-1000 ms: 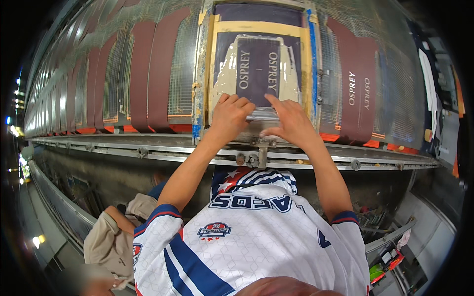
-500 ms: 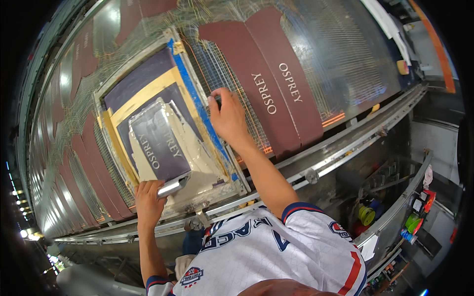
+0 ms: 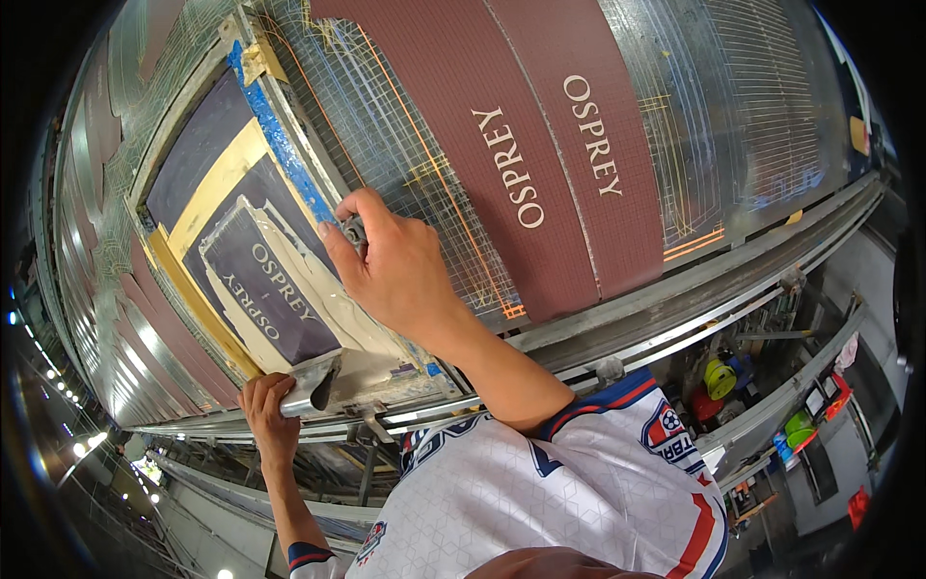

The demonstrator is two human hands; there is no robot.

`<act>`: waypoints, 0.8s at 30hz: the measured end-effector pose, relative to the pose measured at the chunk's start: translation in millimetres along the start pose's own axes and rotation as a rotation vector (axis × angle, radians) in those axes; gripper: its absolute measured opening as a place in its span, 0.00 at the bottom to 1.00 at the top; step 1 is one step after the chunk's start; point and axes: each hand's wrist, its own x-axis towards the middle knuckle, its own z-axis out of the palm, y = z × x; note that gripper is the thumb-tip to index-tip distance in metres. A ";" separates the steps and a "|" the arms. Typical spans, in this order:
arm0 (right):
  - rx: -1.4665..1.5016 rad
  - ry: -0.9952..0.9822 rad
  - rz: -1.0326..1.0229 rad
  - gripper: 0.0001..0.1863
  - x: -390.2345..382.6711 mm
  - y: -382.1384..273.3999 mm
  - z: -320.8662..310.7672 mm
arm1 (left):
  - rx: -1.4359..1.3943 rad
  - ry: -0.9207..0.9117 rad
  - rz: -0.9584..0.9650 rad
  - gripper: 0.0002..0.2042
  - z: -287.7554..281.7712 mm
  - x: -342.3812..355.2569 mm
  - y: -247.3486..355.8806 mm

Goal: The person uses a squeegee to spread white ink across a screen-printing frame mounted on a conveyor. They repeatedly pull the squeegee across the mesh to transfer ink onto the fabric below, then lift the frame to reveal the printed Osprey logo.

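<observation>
My left hand (image 3: 270, 405) is closed on a metal squeegee (image 3: 313, 387) at the near end of a screen-printing frame (image 3: 178, 120). Inside the frame, cream paste (image 3: 313, 308) surrounds a dark purple panel (image 3: 266, 293) with pale lettering; yellow and blue tape (image 3: 247, 82) lines its sides. My right hand (image 3: 393, 270) grips a dark metal fitting (image 3: 353, 230) on the frame's right edge, its fingertips over the blue-taped side.
Maroon lettered fabric pieces (image 3: 526, 125) lie on the long printing table (image 3: 733, 116) either side of the frame. A metal rail (image 3: 723, 283) runs along its near edge. Coloured containers (image 3: 717, 378) sit below at the right; ceiling lights (image 3: 95, 441) show at lower left.
The view has swung toward the right. My right hand left the squeegee end and moved to the frame's right edge, gripping the fitting there. My left hand stays with the squeegee.
</observation>
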 end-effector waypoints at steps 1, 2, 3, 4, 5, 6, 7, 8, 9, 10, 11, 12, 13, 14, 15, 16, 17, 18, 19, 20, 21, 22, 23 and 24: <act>0.009 0.002 0.000 0.12 -0.4 0.0 -1.2 | 0.009 -0.004 -0.002 0.24 0.4 -1.2 1.0; 0.014 0.005 -0.002 0.12 -0.3 -0.6 -2.3 | 0.009 -0.005 -0.003 0.23 0.9 -2.1 2.1; 0.015 -0.006 0.013 0.12 -0.1 -1.7 -4.0 | 0.011 0.011 -0.004 0.23 1.0 -2.3 3.3; 0.035 0.008 0.009 0.12 0.1 -2.9 -6.5 | 0.014 0.016 -0.001 0.23 1.2 -2.2 4.9; 0.049 0.006 0.024 0.12 0.0 -4.0 -9.2 | 0.022 0.014 0.005 0.22 1.2 -1.7 6.4; 0.065 -0.022 0.046 0.12 -0.9 -4.8 -12.4 | 0.020 0.019 0.003 0.21 1.0 -1.1 8.0; 0.072 -0.019 0.095 0.13 -2.1 -5.5 -14.3 | 0.023 0.018 0.002 0.20 1.0 -0.9 9.3; 0.081 -0.045 0.149 0.13 -4.3 -5.0 -17.7 | 0.013 0.034 -0.012 0.19 1.2 -1.2 10.2; 0.112 -0.047 0.134 0.13 -6.6 -4.4 -19.1 | -0.009 0.028 0.000 0.20 1.6 -2.2 10.5; 0.107 -0.019 0.177 0.14 -8.2 -4.4 -18.3 | -0.041 0.043 0.002 0.20 2.6 -3.4 10.4; 0.039 0.002 0.227 0.14 -10.0 -4.5 -17.8 | -0.074 0.056 0.011 0.21 3.4 -5.3 9.7; -0.018 0.051 0.216 0.14 -11.1 -6.2 -14.7 | -0.055 0.066 -0.001 0.20 5.4 -7.1 9.0; -0.059 0.064 0.198 0.15 -14.2 -10.3 -11.4 | -0.036 0.059 -0.014 0.20 6.3 -9.3 8.3; -0.128 0.100 0.175 0.15 -12.4 -12.8 -13.5 | -0.090 0.131 0.023 0.20 8.8 -12.1 8.8; -0.174 0.096 0.147 0.16 -10.7 -18.6 -16.4 | -0.112 0.158 0.027 0.21 10.1 -14.7 10.6; -0.144 0.108 0.148 0.18 -12.6 -26.2 -19.9 | -0.117 0.197 0.020 0.21 12.0 -16.6 13.1; -0.292 0.141 0.202 0.17 -13.4 -34.1 -24.7 | -0.143 0.242 0.040 0.21 12.3 -18.7 15.1; -0.157 0.122 0.136 0.15 -13.9 -40.2 -30.4 | -0.185 0.341 0.018 0.21 15.2 -18.4 18.5; -0.054 0.085 0.143 0.12 -13.6 -45.3 -37.1 | -0.210 0.365 0.055 0.21 16.8 -16.8 17.7; 0.071 0.080 0.194 0.12 -5.7 -48.0 -38.8 | -0.216 0.342 0.060 0.20 20.9 -15.8 15.3; 0.093 0.073 0.120 0.12 -4.1 -41.0 -33.1 | -0.210 0.384 0.110 0.19 27.0 -17.2 11.5; 0.075 0.115 0.107 0.11 2.3 -43.1 -21.9 | -0.189 0.424 0.126 0.18 29.9 -16.9 -0.2; 0.057 0.105 0.028 0.11 12.1 -37.8 3.1 | -0.177 0.446 0.082 0.18 28.0 -20.2 -24.3; 0.034 0.109 -0.025 0.11 14.1 -24.8 36.3 | -0.176 0.460 0.063 0.18 31.8 -25.9 -52.0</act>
